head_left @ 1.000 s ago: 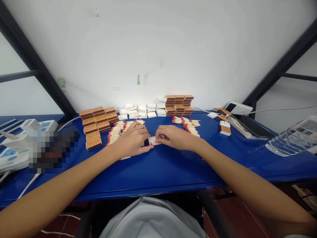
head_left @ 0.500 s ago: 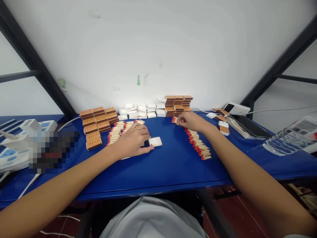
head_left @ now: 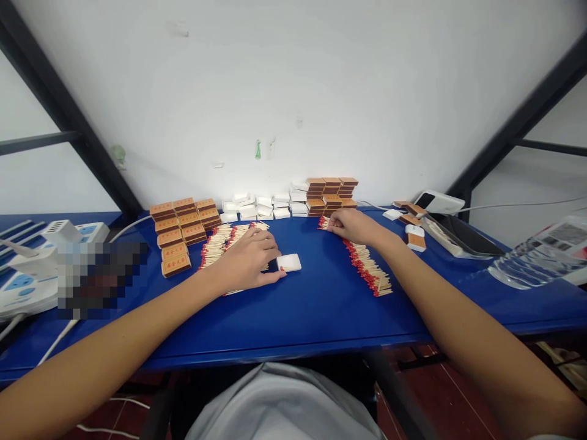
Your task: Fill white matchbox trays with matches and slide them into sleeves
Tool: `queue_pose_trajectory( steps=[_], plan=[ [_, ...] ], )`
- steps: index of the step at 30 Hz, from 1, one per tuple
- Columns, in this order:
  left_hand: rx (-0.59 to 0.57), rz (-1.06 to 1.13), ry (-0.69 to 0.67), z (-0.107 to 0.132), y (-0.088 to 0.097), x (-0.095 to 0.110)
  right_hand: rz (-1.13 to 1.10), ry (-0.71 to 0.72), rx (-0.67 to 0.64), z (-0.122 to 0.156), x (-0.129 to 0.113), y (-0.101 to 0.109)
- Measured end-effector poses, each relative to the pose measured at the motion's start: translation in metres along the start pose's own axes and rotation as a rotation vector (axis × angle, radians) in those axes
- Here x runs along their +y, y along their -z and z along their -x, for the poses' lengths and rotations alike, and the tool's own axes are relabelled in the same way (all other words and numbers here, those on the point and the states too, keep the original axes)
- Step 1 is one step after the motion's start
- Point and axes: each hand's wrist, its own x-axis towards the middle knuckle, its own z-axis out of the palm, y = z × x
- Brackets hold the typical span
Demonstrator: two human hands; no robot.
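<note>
My left hand [head_left: 250, 258] lies palm down over the left rows of red-tipped matches [head_left: 211, 247], fingers loosely curved and thumb apart, with nothing seen in its grip. Its fingertips are beside a small white matchbox tray [head_left: 290, 261], which holds a few matches at its left end. At the far end of the right-hand row of matches [head_left: 369, 269], my right hand [head_left: 345, 223] has thumb and fingers pinched together on the matches. How many it grips is hidden by the fingers.
Stacked matchboxes [head_left: 177, 235] stand at the left, more matchboxes [head_left: 331, 195] at the back. White trays [head_left: 257, 206] line the wall between them. A power strip [head_left: 32, 269] is far left; a plastic bottle [head_left: 541, 253] and a phone [head_left: 463, 235] lie right.
The whole view has shifted slightly. Both hands stay in nearly the same places, the right one still at the far end of its match row.
</note>
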Motion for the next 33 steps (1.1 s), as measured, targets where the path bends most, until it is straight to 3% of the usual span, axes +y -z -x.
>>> queue_pose_trajectory(
  steps=[8, 14, 23, 33],
  plan=[
    [0.006, -0.002, 0.001, 0.000, 0.000, 0.000, -0.111, 0.041, 0.027, 0.004, -0.006, 0.004],
    [0.020, -0.004, -0.016, -0.001, 0.000, 0.001, -0.202, 0.046, -0.063, 0.008, -0.012, 0.006],
    [0.022, -0.016, -0.016, 0.000, 0.000, 0.001, -0.269, 0.094, -0.123, 0.010, 0.001, 0.013],
    [0.013, -0.012, -0.017, 0.000, 0.000, 0.000, -0.305, 0.044, -0.178, 0.014, -0.004, 0.017]
  ],
)
